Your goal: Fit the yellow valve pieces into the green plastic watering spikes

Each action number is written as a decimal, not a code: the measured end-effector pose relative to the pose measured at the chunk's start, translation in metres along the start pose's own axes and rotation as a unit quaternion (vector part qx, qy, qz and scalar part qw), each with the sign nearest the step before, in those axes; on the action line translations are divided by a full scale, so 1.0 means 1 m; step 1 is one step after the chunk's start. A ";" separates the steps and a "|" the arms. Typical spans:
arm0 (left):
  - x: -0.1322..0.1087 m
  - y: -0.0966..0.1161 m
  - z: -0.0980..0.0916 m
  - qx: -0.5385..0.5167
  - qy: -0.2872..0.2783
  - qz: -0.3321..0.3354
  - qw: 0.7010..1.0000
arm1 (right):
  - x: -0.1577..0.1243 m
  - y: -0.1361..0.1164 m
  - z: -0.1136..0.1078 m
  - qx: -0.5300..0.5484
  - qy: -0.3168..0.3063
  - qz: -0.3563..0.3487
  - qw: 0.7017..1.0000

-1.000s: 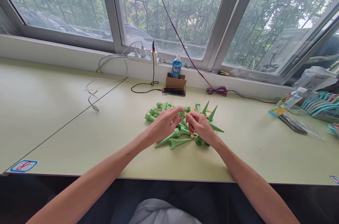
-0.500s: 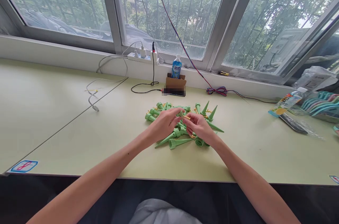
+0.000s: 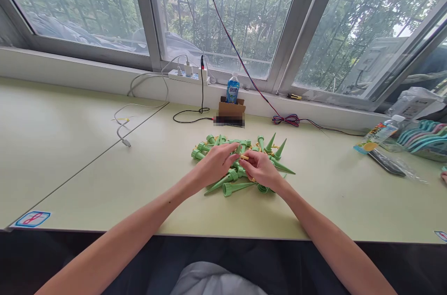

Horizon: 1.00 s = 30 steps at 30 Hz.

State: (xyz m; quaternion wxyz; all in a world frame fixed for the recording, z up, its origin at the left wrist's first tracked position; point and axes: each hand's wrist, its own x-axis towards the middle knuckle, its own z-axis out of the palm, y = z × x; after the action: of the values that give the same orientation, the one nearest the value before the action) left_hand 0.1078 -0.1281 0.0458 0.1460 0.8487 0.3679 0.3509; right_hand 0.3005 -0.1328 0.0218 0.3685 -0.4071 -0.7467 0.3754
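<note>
My left hand [image 3: 218, 161] is closed, its thumb and fingertips around a green plastic cone-shaped spike [image 3: 239, 149], mostly hidden by the fingers. Close beside it, my right hand [image 3: 263, 168] pinches a small yellow peg-like piece [image 3: 245, 157]. The yellow piece points toward the left fingertips; whether it touches the green spike I cannot tell. Under and around both hands lies a pile of green spikes with wide ribbed collars, such as one spike [image 3: 237, 188] at the front and another [image 3: 280, 150] at the right. Small yellow pieces show among them.
Behind the pile, a blue-labelled bottle [image 3: 232, 88] stands by a cardboard box [image 3: 232, 109]. Cables [image 3: 286, 120] lie along the table's back. Rightward are a tilted drink bottle [image 3: 379, 134], a dark phone-like object [image 3: 387, 163] and pastel plastic items [image 3: 424, 137]. Part of another person's hand [image 3: 444, 176] shows at the right edge.
My right hand has shifted slightly down and left, and the yellow piece sits at a different angle in its fingers. My left hand stays nearly in place. Another person's hand shows more at the right edge.
</note>
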 end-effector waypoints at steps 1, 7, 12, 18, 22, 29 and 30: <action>0.000 0.000 0.000 0.006 -0.002 0.001 1.000 | 0.000 0.000 0.000 -0.030 0.010 -0.011 0.999; 0.000 0.001 0.000 0.016 -0.006 0.004 1.000 | 0.000 0.001 -0.001 -0.148 0.035 -0.074 0.986; -0.001 0.004 -0.001 0.018 -0.014 -0.006 1.000 | -0.001 0.000 -0.002 -0.166 0.025 -0.092 0.982; -0.002 0.004 -0.001 0.017 -0.016 -0.012 1.000 | -0.002 -0.002 -0.002 -0.167 0.019 -0.095 0.981; -0.002 0.003 0.000 0.017 -0.021 -0.013 1.000 | -0.002 -0.001 -0.002 -0.163 0.007 -0.095 0.982; -0.002 0.005 0.000 0.036 -0.010 -0.010 0.999 | -0.002 -0.002 0.000 -0.147 0.007 -0.093 0.985; -0.002 0.005 0.000 0.036 -0.006 -0.010 0.999 | -0.002 -0.002 0.000 -0.143 0.006 -0.092 0.985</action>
State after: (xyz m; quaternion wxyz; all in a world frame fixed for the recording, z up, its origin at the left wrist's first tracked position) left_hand 0.1093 -0.1333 0.0476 0.1211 0.8520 0.3874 0.3307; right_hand 0.3005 -0.1351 0.0234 0.3441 -0.3878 -0.8245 0.2266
